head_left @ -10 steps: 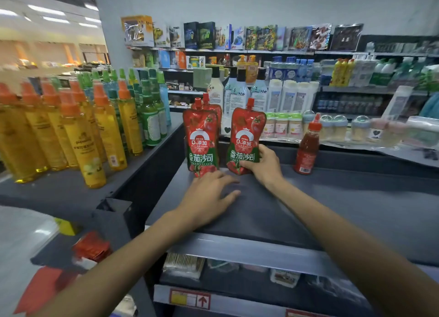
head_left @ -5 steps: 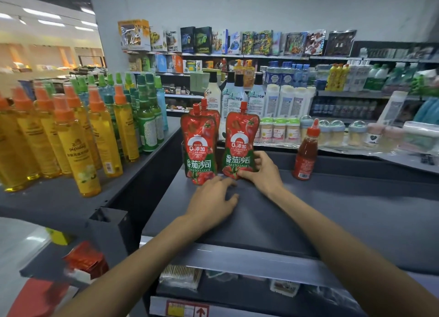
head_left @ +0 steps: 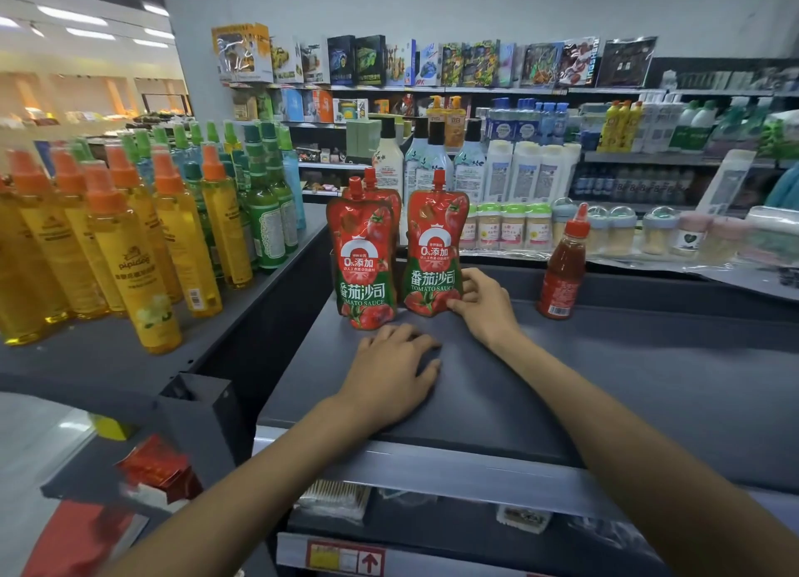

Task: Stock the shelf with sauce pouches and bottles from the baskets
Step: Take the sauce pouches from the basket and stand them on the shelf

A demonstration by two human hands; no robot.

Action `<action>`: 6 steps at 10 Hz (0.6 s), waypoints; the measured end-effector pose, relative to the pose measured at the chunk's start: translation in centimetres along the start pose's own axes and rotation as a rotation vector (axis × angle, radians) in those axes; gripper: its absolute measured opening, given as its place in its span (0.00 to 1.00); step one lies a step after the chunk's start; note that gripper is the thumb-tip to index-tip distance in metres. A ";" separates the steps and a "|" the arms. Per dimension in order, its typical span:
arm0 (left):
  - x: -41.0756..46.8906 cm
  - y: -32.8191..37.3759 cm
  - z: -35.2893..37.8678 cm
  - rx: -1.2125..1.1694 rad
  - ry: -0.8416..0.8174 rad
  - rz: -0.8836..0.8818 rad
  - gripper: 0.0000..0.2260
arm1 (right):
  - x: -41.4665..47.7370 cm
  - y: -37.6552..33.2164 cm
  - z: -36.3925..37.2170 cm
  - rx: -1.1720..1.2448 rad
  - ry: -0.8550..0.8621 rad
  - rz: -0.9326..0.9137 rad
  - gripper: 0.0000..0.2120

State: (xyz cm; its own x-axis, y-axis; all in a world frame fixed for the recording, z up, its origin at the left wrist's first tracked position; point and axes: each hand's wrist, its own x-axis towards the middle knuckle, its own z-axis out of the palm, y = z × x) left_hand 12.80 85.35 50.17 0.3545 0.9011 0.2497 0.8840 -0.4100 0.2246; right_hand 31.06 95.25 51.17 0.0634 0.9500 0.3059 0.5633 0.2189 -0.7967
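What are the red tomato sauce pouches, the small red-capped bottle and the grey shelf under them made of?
The tomato sauce pouches: likely flexible plastic film, glossy, bulging softly, with hard red caps. The red-capped bottle: seemingly clear plastic; red sauce shows through. The shelf: probably painted metal, matte dark grey, thin flat front lip.

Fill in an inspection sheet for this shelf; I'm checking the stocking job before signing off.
Surface: dark grey shelf, flat.
Job's things: left pouch, rear pouch right behind it and right pouch stand upright; red sauce bottle upright farther right, apart.
Clutter: nothing seen.
Hands: left hand flat on the shelf, holding nothing; right hand pinches the right pouch's lower corner.
Cables: nothing seen.
Surroundings: yellow spray bottles on the shelf to the left; small jars behind; toy boxes on far shelves.
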 end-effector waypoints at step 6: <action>-0.1 -0.1 0.1 -0.017 0.008 0.001 0.19 | 0.2 -0.6 1.5 0.008 0.065 0.015 0.23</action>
State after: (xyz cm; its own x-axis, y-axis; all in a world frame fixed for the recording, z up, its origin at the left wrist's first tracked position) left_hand 12.68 85.30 50.05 0.3528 0.8997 0.2570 0.8784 -0.4131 0.2405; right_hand 29.51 95.61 50.92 0.1250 0.9368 0.3268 0.5557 0.2067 -0.8053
